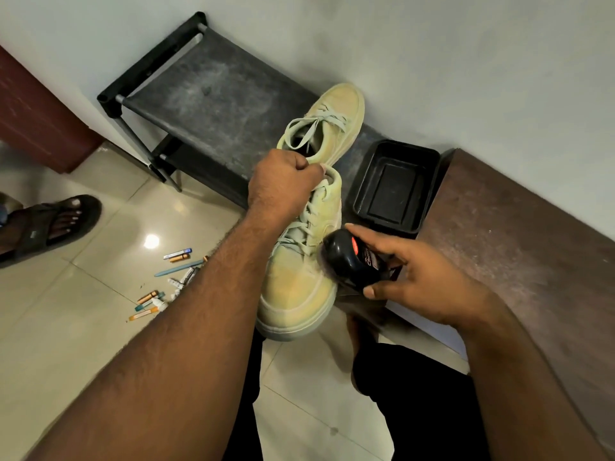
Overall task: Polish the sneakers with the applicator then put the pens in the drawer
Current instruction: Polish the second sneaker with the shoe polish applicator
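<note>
Right hand grips black applicator against near sneaker.
Left hand pinches its collar; pens at 9 o'clock.

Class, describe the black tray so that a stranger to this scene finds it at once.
Start at the dark shoe rack against the pale wall. At its right end, beside the sneakers, sits the black tray. Unlike the flat shelf, it is a shallow, glossy, raised-rim rectangle.
</note>
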{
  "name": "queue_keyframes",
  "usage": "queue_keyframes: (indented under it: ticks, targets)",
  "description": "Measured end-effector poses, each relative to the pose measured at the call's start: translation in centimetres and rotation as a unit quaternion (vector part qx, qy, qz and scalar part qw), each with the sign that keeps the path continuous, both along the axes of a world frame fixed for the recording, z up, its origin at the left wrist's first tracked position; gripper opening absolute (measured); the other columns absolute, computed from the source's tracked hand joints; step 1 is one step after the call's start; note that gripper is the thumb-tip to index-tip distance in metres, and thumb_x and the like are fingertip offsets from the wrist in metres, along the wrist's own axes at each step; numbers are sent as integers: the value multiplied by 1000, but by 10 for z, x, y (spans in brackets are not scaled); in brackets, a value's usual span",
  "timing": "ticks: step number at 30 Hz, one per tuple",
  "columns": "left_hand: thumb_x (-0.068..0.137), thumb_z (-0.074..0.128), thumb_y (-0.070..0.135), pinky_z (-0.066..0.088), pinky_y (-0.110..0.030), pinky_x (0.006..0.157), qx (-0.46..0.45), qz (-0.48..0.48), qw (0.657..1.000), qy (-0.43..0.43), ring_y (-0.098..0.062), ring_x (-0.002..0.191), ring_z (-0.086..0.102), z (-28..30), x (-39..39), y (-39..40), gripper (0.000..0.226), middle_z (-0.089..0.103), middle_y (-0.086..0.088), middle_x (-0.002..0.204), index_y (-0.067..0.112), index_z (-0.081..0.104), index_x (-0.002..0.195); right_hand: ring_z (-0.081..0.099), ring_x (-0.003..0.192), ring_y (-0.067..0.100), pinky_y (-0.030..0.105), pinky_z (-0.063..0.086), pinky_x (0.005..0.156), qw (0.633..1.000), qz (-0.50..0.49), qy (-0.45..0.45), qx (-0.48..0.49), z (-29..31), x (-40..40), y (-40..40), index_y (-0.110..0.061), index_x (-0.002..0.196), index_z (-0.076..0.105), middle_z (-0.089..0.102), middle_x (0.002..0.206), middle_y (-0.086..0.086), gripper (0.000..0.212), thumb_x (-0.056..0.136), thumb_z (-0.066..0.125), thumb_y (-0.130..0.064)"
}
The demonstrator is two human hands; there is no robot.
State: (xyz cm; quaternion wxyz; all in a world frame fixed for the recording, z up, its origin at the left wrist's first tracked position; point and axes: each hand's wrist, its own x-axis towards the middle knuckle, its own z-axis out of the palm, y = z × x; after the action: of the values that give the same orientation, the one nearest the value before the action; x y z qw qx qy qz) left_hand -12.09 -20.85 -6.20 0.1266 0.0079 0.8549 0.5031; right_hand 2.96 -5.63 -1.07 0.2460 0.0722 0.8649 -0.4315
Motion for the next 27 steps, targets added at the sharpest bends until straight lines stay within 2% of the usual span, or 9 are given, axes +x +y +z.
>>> queue_keyframes:
  ticks: [5, 9, 11, 14, 17, 20, 23, 25, 27]
  targets:
    - [77, 71, 37, 47, -36, 52, 13, 3, 1000, -3, -18, 48, 42, -2, -1, 1, 43, 45, 0, 48, 12, 51, 49, 45, 129, 0, 34, 37, 112, 997, -58, 44, 30, -9, -12, -7, -38, 146, 31, 44, 139, -23, 93, 74, 78, -1]
    - [76, 70, 39, 53, -43, 54, 12, 4, 1000, 1, -21, 49, 46, -2, 0, 1, 40, 55, -15, 55, 3, 62, 62, 65, 102, 2, 30, 53, 93, 993, -92, -22, -69, -1, 5, -9, -38, 146, 33, 61, 127, -13, 87, 77, 78, -11]
    - [76, 69, 40, 52, -41, 52, 15, 5, 1000, 2, -21, 49, 48, -1, 1, 2, 38, 60, -18, 57, 5, 65, 62, 67, 91, 2, 22, 55, 80, 979, -172, -17, -109, 4, 8, -18, -39, 146, 33, 63, 116, -15, 84, 77, 78, -20]
    - [80, 69, 34, 39, -30, 48, 11, -3, 1000, 11, -16, 45, 39, -1, 3, 5, 40, 44, -4, 45, 13, 53, 49, 64, 102, 2, 30, 55, 89, 951, -297, 25, -85, -3, -11, -31, -38, 143, 40, 63, 117, -17, 78, 75, 77, -37]
    - [80, 68, 34, 38, -30, 48, 12, -9, 1000, 15, -16, 45, 38, -1, 6, 7, 39, 43, -1, 46, 10, 55, 52, 67, 89, 2, 33, 61, 66, 935, -353, 33, -27, -8, -35, -36, -36, 144, 40, 66, 112, -16, 77, 76, 72, -49]
    - [81, 68, 33, 32, -25, 46, -5, -1, 1000, 21, -13, 42, 33, 0, 5, 7, 44, 36, 5, 42, 14, 48, 47, 68, 71, 5, 28, 55, 46, 936, -352, 4, -28, -1, -36, -36, -38, 139, 45, 67, 96, -15, 66, 79, 70, -47]
    - [82, 68, 32, 28, -21, 44, -19, -1, 1000, 22, -8, 38, 28, 1, 5, 7, 48, 32, 10, 37, 18, 42, 44, 68, 72, 10, 29, 55, 45, 951, -305, -53, -16, 5, -15, -41, -50, 110, 56, 66, 95, -12, 35, 79, 69, -46]
    - [82, 68, 32, 30, -22, 45, -15, -8, 1000, 25, -9, 40, 30, 1, 6, 8, 47, 33, 10, 40, 18, 42, 45, 66, 83, 15, 30, 57, 55, 960, -271, -54, 51, 4, -7, -44, -49, 123, 49, 62, 105, -8, 50, 76, 66, -54]
    - [82, 68, 31, 33, -25, 46, -4, -16, 999, 29, -12, 43, 32, 2, 8, 9, 46, 34, 7, 42, 19, 42, 45, 59, 101, 19, 36, 55, 83, 956, -255, -26, 146, 1, -15, -45, -40, 142, 36, 54, 114, -3, 74, 76, 62, -61]
